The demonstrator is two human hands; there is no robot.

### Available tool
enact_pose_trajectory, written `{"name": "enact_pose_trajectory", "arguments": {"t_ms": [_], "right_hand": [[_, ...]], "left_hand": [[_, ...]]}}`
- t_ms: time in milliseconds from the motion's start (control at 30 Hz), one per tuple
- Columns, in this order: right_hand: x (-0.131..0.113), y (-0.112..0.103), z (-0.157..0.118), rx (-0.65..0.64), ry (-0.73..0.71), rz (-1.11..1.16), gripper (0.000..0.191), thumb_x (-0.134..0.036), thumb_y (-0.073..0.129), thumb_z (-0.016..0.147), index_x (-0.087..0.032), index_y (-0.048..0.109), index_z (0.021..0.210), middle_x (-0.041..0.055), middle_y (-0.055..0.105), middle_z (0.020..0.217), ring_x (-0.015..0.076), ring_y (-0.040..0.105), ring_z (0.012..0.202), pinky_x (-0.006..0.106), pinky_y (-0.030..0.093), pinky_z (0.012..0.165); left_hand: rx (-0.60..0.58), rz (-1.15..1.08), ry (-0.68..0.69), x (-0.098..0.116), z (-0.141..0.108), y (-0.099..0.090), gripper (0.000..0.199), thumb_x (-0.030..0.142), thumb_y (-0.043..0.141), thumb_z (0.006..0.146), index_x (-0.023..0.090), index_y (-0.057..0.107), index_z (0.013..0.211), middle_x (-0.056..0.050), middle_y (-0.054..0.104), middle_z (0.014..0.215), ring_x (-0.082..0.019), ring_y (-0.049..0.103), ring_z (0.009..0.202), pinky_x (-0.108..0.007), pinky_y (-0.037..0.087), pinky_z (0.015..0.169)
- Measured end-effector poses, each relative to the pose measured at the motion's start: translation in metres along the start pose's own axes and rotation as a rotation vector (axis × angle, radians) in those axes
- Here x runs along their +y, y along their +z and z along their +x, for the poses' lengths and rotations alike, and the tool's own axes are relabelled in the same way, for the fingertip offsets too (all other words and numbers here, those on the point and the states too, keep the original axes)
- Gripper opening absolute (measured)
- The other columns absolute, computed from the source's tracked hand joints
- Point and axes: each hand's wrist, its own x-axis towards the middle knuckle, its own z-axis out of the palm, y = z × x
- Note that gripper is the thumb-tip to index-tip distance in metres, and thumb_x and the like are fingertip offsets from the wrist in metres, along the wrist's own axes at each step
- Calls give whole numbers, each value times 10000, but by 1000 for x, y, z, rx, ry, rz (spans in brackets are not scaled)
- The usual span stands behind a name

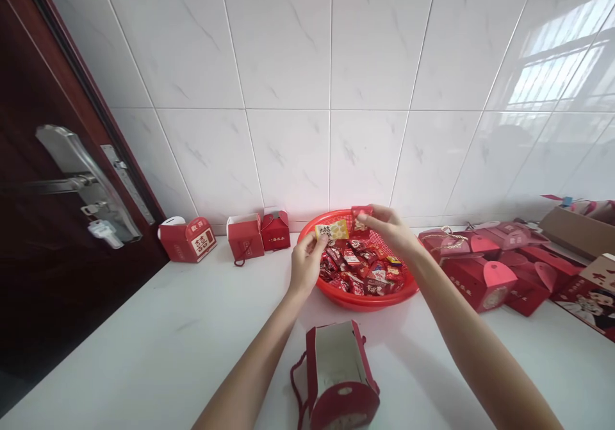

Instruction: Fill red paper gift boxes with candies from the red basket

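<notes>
Left hand (306, 260) has a yellow packet (337, 230) pinched between thumb and fingers, and the right hand (387, 225) is pinching a small red packet (360, 222), both held up over the basket (355, 302). So that's two off the pile, with loads of sweets (353, 260) left right under the grip. Just this side of the grip sits the open box (343, 404), top flaps apart (can't make out its bottom, so no clue what's in there). Basket's near rim lies between sweets and box, about the only obstacle I can spot. Off right of the grip there's a heap of boxes (483, 281), some made up, some looking flatter, plus a carton (571, 230) farther out. Left of the grip, three more boxes (245, 238) stand near the wall (288, 154), then way over, a door (48, 276) with keys (103, 231) hanging.
</notes>
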Motion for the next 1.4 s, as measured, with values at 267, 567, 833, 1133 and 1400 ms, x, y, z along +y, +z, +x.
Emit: {"name": "enact_pose_trajectory", "arguments": {"t_ms": [267,567,833,1133,1400], "right_hand": [[12,33,-4,-27,-49,-68,455,-611,767,754,-194,587,736,-15,582,700,163,560,719,302,468,672],[15,31,-10,16,-35,-126,553,-614,746,776,-216,394,624,-60,382,606,104,368,576,260,306,530],[12,19,-8,-20,-47,-105,469,-652,606,883,-189,636,819,18,629,825,152,586,769,281,474,707],[31,-22,14,-200,195,-936,160,-224,567,860,-155,711,850,78,730,852,200,654,796,287,481,696],[51,-12,23,-607,417,-1306,181,-237,804,669,-187,699,807,72,707,915,242,645,832,271,393,634]], "left_hand": [[-148,213,49,5,-3,0,329,507,686,847,196,654,743,3,581,715,-177,531,715,-281,427,673],[-280,228,-9,6,-2,1,383,490,816,763,183,709,966,-30,717,923,-233,663,927,-316,503,856],[-245,210,-8,1,0,-1,446,587,789,765,173,737,924,-49,749,888,-244,680,861,-329,527,805],[-234,175,-19,-3,0,-4,386,556,763,809,182,725,893,-36,720,852,-238,668,855,-331,519,810],[-224,151,-5,-5,1,-3,367,539,770,809,190,743,919,-45,738,895,-237,672,858,-322,520,799]]}}
